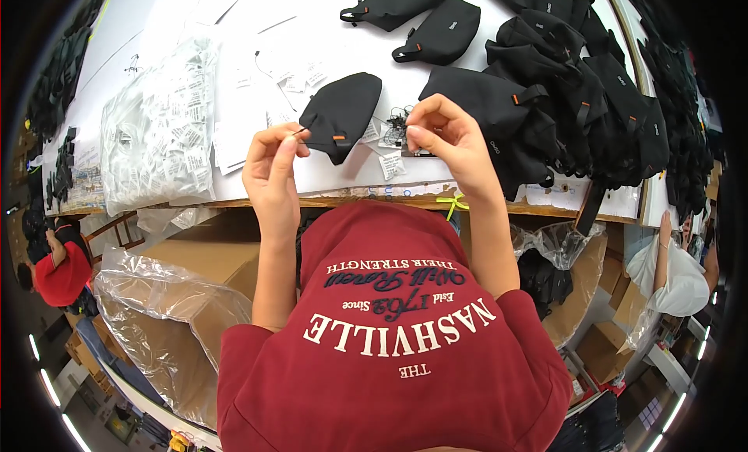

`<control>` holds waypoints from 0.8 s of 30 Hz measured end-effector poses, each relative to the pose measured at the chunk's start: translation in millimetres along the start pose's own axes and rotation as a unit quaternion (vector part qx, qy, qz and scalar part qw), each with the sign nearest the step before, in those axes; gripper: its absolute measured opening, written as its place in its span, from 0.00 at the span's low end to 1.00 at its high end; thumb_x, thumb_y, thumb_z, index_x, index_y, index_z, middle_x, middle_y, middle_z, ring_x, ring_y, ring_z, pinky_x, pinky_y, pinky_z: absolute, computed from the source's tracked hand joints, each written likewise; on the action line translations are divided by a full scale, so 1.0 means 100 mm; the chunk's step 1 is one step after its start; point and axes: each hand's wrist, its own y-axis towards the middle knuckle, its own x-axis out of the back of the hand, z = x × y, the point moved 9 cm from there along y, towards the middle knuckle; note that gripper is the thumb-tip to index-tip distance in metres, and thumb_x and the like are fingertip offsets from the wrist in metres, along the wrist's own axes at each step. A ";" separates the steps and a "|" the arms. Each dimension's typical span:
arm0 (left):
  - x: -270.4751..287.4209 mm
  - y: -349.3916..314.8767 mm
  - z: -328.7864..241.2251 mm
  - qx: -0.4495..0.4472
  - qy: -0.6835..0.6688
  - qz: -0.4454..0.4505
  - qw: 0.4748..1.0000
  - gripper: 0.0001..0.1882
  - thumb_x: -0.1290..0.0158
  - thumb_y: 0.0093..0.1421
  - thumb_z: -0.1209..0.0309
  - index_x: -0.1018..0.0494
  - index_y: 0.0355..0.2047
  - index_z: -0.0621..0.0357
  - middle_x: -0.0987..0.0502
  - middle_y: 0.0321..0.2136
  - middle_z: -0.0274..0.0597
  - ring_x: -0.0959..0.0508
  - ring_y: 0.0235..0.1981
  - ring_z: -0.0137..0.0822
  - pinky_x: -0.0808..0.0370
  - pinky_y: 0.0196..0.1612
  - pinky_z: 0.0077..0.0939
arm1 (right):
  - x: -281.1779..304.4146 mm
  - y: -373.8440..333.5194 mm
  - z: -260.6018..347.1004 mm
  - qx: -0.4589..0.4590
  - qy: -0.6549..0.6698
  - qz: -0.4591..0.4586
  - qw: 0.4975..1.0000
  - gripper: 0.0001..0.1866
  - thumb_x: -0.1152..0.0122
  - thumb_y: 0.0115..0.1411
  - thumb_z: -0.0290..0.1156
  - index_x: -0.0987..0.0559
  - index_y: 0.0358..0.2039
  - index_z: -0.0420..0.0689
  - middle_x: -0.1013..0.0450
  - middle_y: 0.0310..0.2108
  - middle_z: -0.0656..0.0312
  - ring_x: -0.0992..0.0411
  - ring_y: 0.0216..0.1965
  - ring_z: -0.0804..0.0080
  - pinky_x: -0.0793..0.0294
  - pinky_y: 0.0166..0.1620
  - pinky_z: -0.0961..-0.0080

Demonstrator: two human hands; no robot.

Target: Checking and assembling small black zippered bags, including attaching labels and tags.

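My left hand [273, 170] is closed in a pinch at the left edge of a black pouch [347, 109]. Between its thumb and forefinger shows the dark end of a thin black cord [299, 131]. The pouch lies on the white table, with a small orange tab on its near side. My right hand [458, 144] is raised to the right of the pouch, thumb and forefinger curled together; whatever they hold is too small to name. Beside those fingertips lies a tangle of thin black cords [396, 126]. A white printed tag [392, 165] rests just below it.
Black pouches [538, 62] are heaped at the right, and two more [440, 33] lie farther back. A clear bag of white tags [160, 125] sits at left on the table [234, 27]. Below are plastic-lined cartons [195, 273]. Other people [62, 269] are at both sides.
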 end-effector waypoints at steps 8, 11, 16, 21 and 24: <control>-0.59 -0.02 0.10 0.024 0.099 0.232 0.967 0.04 0.47 0.57 0.75 0.29 0.30 0.62 0.29 0.30 0.34 0.32 0.35 0.25 0.36 0.41 0.18 | -0.03 -0.04 0.12 0.000 0.009 -0.009 1.000 0.06 0.41 0.57 0.26 0.28 0.34 0.41 0.25 0.29 0.63 0.29 0.30 0.81 0.33 0.33 0.85; -0.69 -0.06 0.21 0.068 0.125 0.239 0.961 0.05 0.46 0.57 0.74 0.29 0.31 0.62 0.29 0.29 0.33 0.32 0.33 0.24 0.35 0.40 0.18 | -0.07 -0.05 0.10 -0.007 0.007 -0.017 1.000 0.07 0.41 0.57 0.26 0.28 0.34 0.40 0.23 0.28 0.59 0.30 0.26 0.82 0.32 0.31 0.86; -0.72 -0.05 0.17 0.045 0.159 0.192 0.967 0.05 0.45 0.56 0.73 0.26 0.30 0.62 0.35 0.19 0.26 0.40 0.22 0.17 0.43 0.26 0.13 | -0.06 -0.10 0.06 0.011 0.007 -0.089 0.996 0.07 0.38 0.56 0.29 0.25 0.28 0.39 0.23 0.26 0.59 0.31 0.22 0.83 0.33 0.27 0.87; -0.72 -0.05 0.03 0.018 0.207 0.151 0.966 0.03 0.44 0.55 0.75 0.25 0.29 0.62 0.43 0.13 0.22 0.48 0.17 0.14 0.53 0.20 0.13 | -0.06 -0.12 -0.05 -0.019 0.034 -0.111 0.993 0.08 0.37 0.56 0.32 0.23 0.26 0.41 0.23 0.24 0.64 0.32 0.18 0.87 0.43 0.20 0.92; -0.69 -0.05 0.01 0.007 0.217 0.142 0.966 0.03 0.43 0.54 0.77 0.25 0.28 0.62 0.45 0.12 0.20 0.50 0.15 0.14 0.55 0.19 0.14 | -0.09 -0.12 -0.08 -0.020 0.036 -0.106 0.993 0.08 0.37 0.56 0.32 0.23 0.26 0.42 0.24 0.23 0.66 0.33 0.16 0.88 0.46 0.18 0.92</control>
